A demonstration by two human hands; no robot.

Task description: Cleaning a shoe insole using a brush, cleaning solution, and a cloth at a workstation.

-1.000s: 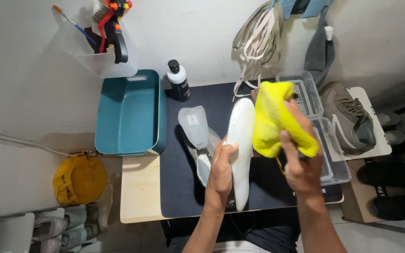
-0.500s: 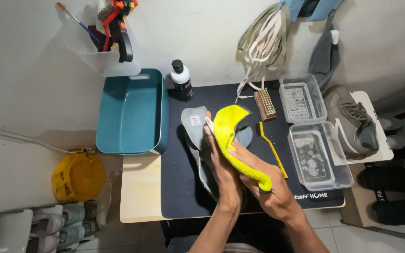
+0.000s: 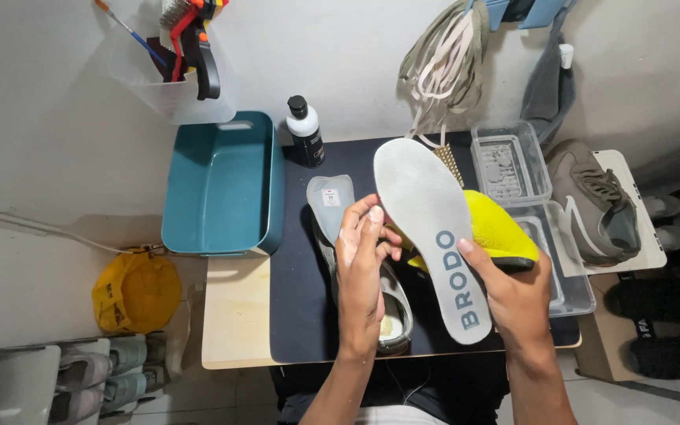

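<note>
A long grey shoe insole (image 3: 428, 228) with blue lettering is held up over the dark mat (image 3: 301, 307), flat face toward me. My left hand (image 3: 360, 271) touches its left edge with spread fingers. My right hand (image 3: 513, 287) grips its right edge together with a yellow cloth (image 3: 501, 228) bunched behind it. A second grey insole (image 3: 332, 201) lies on the mat under my left hand, beside a shoe sole (image 3: 393, 311).
A teal tub (image 3: 222, 185) stands at the left, a black bottle with white cap (image 3: 305, 130) behind the mat. Two clear plastic trays (image 3: 513, 165) sit right, then a grey sneaker (image 3: 600, 201). Laces (image 3: 446, 55) hang on the wall. A yellow bag (image 3: 135, 291) lies on the floor.
The insole was wrapped in the yellow cloth half a second ago; now it is turned face up toward me with the cloth behind it, and my hands have shifted right.
</note>
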